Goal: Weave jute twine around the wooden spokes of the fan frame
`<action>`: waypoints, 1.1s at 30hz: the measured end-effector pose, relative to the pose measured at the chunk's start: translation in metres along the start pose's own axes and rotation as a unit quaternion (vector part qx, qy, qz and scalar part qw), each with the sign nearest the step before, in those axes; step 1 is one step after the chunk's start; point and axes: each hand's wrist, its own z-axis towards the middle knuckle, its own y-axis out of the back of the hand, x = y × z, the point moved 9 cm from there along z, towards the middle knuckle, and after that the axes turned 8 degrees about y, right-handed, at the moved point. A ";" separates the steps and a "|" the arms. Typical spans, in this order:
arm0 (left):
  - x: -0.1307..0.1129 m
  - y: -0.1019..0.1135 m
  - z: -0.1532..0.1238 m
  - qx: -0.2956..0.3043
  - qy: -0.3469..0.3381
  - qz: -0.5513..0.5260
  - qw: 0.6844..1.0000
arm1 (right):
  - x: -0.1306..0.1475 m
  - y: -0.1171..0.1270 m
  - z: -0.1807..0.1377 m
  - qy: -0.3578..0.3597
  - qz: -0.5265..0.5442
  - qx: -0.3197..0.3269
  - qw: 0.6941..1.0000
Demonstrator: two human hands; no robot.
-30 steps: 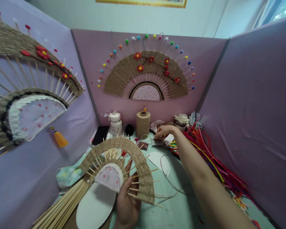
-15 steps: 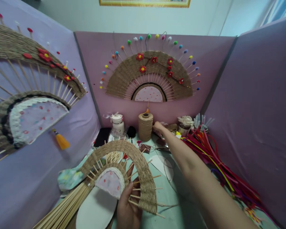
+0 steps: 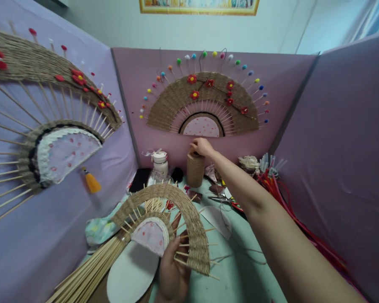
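My left hand grips a half-round woven fan by its lower right part, thumb in front across the thin sticks. The fan has a twine-woven outer band, bare stick tips and a pink patterned cloth centre edged with white lace. A loose strand of twine trails from its right end over the table. Far forward, my right hand is at the top of a brown twine spool, fingers bent together in a pinch. Whatever lies between those fingertips is too small to make out.
A finished fan hangs on the back panel, another on the left. Thin sticks and a white oval piece lie lower left. Scissors, a white bottle and red strips surround the work.
My right hand has risen from beside the twine spool to its top. The twine strand on the table has shifted. My left hand keeps its hold on the fan; the view has turned slightly left.
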 end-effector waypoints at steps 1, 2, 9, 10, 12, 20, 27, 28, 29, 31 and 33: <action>-0.001 -0.001 0.000 0.003 -0.003 0.001 1.000 | 0.019 -0.002 -0.004 0.048 0.001 0.028 0.998; -0.001 -0.003 0.000 0.009 -0.005 0.003 1.000 | 0.037 -0.004 -0.011 0.093 0.013 0.061 0.994; 0.001 -0.009 0.001 0.051 -0.005 0.010 0.999 | 0.030 0.082 -0.062 0.001 0.224 -0.027 0.974; 0.000 -0.011 0.000 0.063 -0.011 0.011 0.998 | 0.014 0.102 -0.066 -0.044 0.248 -0.085 0.964; -0.003 -0.015 -0.001 0.084 -0.028 0.016 0.996 | -0.013 0.136 -0.071 -0.101 0.291 -0.187 0.933; -0.010 -0.020 -0.001 0.116 -0.051 0.023 0.992 | -0.011 0.157 -0.021 -0.136 0.349 -0.251 0.892; -0.009 -0.018 0.000 0.118 -0.048 -0.008 0.992 | 0.085 0.099 0.043 -0.048 0.317 -0.129 0.938; -0.008 -0.017 0.002 0.119 -0.042 -0.007 0.992 | 0.101 0.090 0.049 -0.030 0.318 -0.112 0.941; -0.006 -0.016 0.003 0.119 -0.036 -0.006 0.992 | 0.117 0.081 0.053 -0.008 0.324 -0.091 0.942; -0.006 -0.015 0.004 0.119 -0.034 -0.007 0.992 | 0.150 0.070 0.054 0.041 0.346 -0.055 0.936; -0.008 -0.015 0.004 0.122 -0.044 -0.008 0.991 | 0.180 0.070 0.046 0.089 0.374 -0.028 0.923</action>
